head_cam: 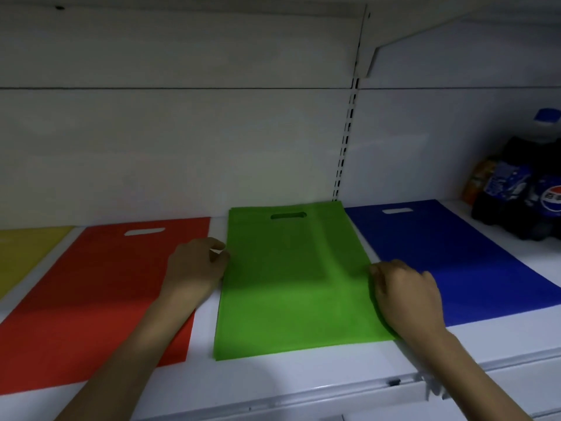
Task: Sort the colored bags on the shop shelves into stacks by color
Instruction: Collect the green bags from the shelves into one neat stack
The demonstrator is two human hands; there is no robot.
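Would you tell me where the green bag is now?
In the head view, the green bag lies mid-shelf, red bag to its left, blue bag to its right.

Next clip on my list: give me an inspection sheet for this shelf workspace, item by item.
Surface: white shelf, bags laid flat side by side.
Job's things: yellow bag far left, cut off by the frame; red bag; green stack in the middle; blue bag on the right.
Clutter: soda bottles at the right end.
Hands: left hand at the green stack's left edge, right hand at its right edge, fingers curled; grip unclear.
Cables: nothing seen.
Surroundings: white back panel, slotted upright, upper shelf.
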